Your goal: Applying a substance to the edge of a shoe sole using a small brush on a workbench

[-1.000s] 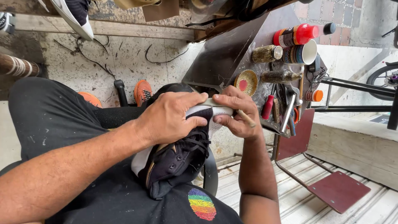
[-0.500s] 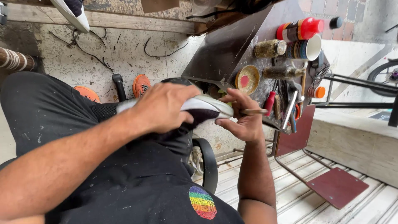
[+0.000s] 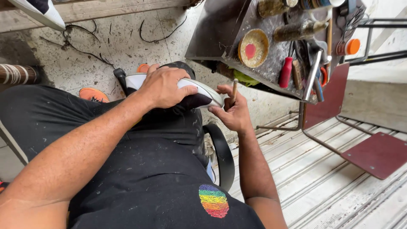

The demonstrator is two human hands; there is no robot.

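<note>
Both hands busy on a shoe held over the lap, sole-edge work in progress.

Left hand (image 3: 163,87) clamped over the white-soled shoe (image 3: 203,93), pressing it down on the knee; right hand (image 3: 232,111) gripped a thin wooden-handled tool (image 3: 233,90), tip touching the shoe's toe end, just right of the left hand. Step looked like working the sole edge; next move likely needs a steady shoe and careful tool travel along the rim. Counter (image 3: 220,38) far right held a round tin (image 3: 253,48) and a red-handled tool (image 3: 285,72).

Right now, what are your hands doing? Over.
Left hand pressing white-soled shoe on lap. Right hand at its toe, gripping wooden stick. Nothing in the way.
</note>
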